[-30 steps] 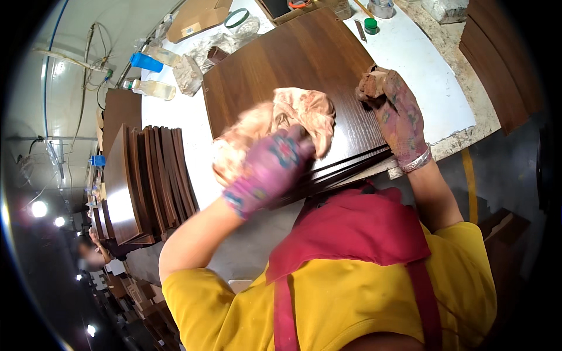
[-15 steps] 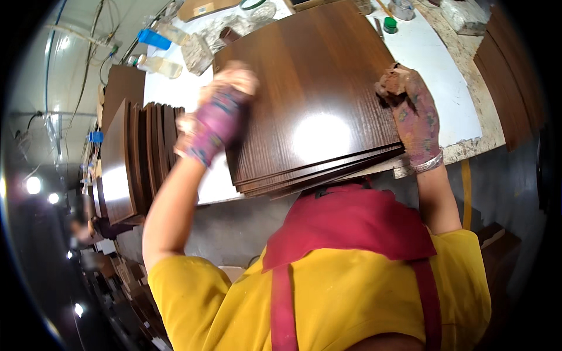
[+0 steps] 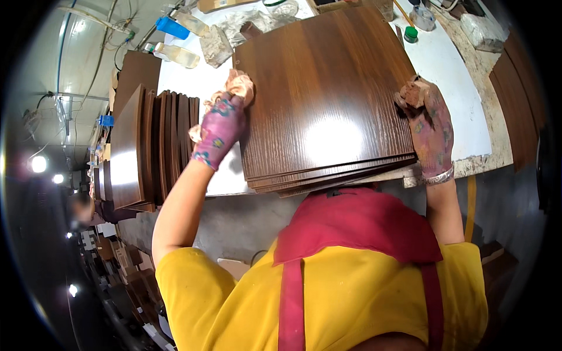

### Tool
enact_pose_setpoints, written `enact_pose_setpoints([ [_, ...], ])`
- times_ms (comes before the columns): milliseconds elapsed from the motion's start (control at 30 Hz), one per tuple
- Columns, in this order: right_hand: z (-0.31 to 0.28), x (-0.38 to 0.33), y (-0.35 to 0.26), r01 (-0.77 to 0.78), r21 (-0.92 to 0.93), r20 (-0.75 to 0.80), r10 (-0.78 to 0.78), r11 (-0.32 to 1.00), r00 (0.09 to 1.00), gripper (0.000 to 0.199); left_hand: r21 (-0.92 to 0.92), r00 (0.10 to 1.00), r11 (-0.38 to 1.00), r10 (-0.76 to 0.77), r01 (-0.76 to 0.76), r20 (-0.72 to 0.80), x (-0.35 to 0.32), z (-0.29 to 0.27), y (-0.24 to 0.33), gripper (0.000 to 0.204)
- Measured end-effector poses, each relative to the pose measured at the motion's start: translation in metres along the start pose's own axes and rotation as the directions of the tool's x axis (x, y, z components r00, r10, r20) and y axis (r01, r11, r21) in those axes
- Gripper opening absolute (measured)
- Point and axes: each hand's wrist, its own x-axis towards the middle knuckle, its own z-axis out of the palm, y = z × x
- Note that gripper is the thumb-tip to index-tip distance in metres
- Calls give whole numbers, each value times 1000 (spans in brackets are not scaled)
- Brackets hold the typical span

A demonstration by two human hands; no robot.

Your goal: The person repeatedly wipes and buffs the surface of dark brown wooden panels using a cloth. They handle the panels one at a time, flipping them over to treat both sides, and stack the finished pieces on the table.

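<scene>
A stack of dark brown wood-grain panels (image 3: 328, 76) lies flat before me, its top one glossy with a bright reflection. My left hand (image 3: 223, 126), in a purple flowered glove, is closed on a crumpled, pale peach cloth (image 3: 239, 85) at the left edge of the top panel. Loose folds of the cloth hang out beside the wrist. At the right edge of the stack, my right hand (image 3: 432, 126) in a similar, browner glove grips a small reddish-brown block (image 3: 416, 92). Its fingertips are partly hidden behind the block.
More brown panels (image 3: 126, 158) stand on edge at the left. White sheeting (image 3: 462, 105) covers the worktable. Along the back are a blue bottle (image 3: 172, 27), a clear bottle (image 3: 178, 55), a wrapped block (image 3: 215, 47) and a green cap (image 3: 411, 34). Other brown boards (image 3: 515, 99) are at the far right.
My left hand, blurred before, has moved left across the top panel to its edge, still with the cloth. The right hand keeps the block at the right edge. The whole view has shifted slightly.
</scene>
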Motion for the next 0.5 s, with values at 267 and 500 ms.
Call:
enact_pose_setpoints([
  [267,3,-6,-7,16,-21,113,-14,1000,994,30,118,968,991,-92,65,235,-18,29,-64,17],
  [500,-8,-3,-1,25,61,16,-26,998,1000,37,-335,933,877,359,-344,-16,0,-41,62,20],
])
